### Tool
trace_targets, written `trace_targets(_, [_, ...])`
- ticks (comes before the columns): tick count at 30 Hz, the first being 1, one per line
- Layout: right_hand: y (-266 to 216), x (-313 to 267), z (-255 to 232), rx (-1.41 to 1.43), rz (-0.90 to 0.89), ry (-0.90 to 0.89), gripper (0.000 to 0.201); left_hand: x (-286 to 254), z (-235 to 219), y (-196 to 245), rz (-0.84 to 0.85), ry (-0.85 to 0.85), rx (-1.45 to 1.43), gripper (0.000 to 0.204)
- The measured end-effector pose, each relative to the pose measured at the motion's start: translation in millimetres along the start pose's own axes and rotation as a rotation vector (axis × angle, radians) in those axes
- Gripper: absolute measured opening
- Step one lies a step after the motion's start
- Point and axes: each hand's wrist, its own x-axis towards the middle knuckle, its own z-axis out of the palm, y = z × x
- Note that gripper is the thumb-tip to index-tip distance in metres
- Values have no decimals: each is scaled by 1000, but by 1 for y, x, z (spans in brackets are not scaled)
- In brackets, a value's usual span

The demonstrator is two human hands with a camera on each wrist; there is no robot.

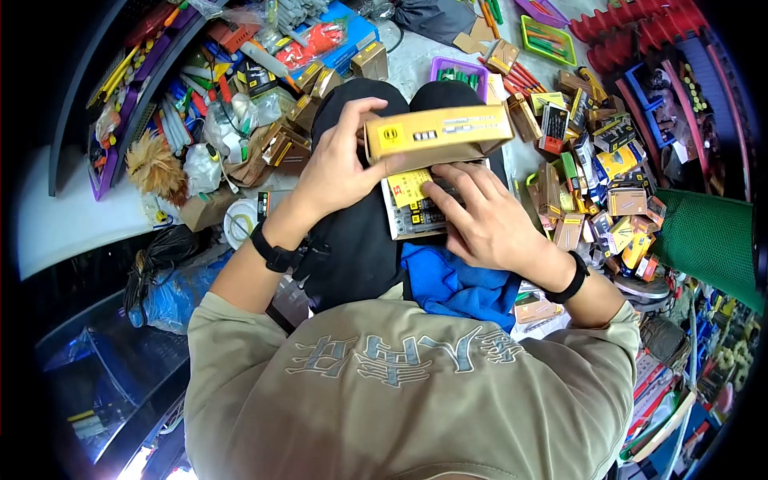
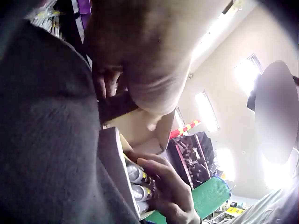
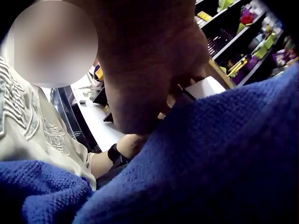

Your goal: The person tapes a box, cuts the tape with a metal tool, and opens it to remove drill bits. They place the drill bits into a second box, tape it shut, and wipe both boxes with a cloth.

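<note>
In the head view my left hand grips a brown and yellow cardboard box by its left end, thumb along the near side. Below it, an open box of dark, yellow-marked pieces lies on the lap, with a yellow paper slip on top. My right hand lies over this open box, fingers extended onto its contents. The left wrist view shows clear tubes with dark ends lying in a row there, right beside the right-hand fingers.
A blue cloth lies on the lap below the right hand. Many small boxes are heaped at the right, near green mesh. Bagged goods crowd the left, and a purple basket stands ahead of the knees.
</note>
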Motion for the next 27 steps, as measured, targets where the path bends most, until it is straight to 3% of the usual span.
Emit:
trace_targets(3, [-12, 8, 5, 2, -2, -4, 66, 11, -9, 10, -41, 20, 65, 51])
trace_targets(5, [-20, 12, 0, -43, -29, -45, 59, 19, -19, 17, 93, -30, 218, 42])
trace_targets(9, [-25, 13, 7, -113, -102, -23, 44, 35, -38, 33, -17, -143, 234, 38])
trace_targets(12, [-13, 20, 3, -113, -97, -70, 44, 50, -35, 13, 20, -149, 231, 38])
trace_targets(14, [-10, 21, -2, -115, -96, -79, 46, 52, -30, 0, -50, -189, 229, 46])
trace_targets(16, [-9, 21, -2, -112, -89, -104, 38, 48, -23, -8, -97, -123, 110, 58])
trace_targets(17, [-9, 21, -4, -109, -84, -107, 38, 41, -20, -9, -163, -117, -2, 76])
trace_targets(22, [-10, 30, 1, -196, -42, -112, 19, 2, -9, -27, -43, 62, -98, 105])
trace_targets(24, [-12, 32, 3, -204, -54, -122, 20, -21, -9, -19, -87, 201, -24, 99])
trace_targets(25, [-12, 33, 2, -185, -66, -141, 20, -31, -11, -15, -151, 258, 28, 86])
trace_targets(26, [-12, 35, 1, -166, -77, -160, 20, -39, -12, -12, -142, 343, 115, 60])
trace_targets(27, [-10, 37, -1, -165, -80, -161, 20, -45, -15, 0, -228, 259, 110, 48])
